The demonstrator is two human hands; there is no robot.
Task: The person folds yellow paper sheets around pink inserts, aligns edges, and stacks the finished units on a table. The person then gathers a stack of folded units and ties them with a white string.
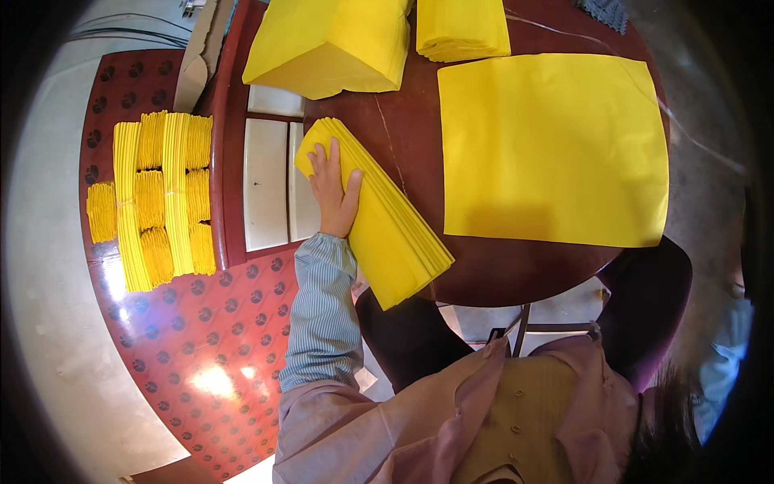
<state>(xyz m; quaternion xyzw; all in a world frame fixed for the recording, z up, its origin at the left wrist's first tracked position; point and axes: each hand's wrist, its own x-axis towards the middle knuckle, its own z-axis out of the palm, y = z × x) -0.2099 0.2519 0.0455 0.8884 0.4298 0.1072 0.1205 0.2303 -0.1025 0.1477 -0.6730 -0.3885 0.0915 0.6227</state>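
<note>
My left hand [332, 192] lies on a stack of folded yellow sheets [387, 230], its fingers stretched out and the thumb apart. The stack rests slanted at the left edge of the dark red round table, and its near end juts past the edge. Layered folds show along its right side. To its right a flat, square yellow sheet [556, 145] is spread on the table. A striped blue cuff covers my left forearm. My right hand is not in view.
A thick yellow pile [330, 48] and a smaller folded yellow stack [463, 28] sit at the table's [516, 270] far side. On the left, several tied yellow bundles [173, 198] lie on a red patterned surface [218, 323]. A cardboard piece [197, 64] stands behind them.
</note>
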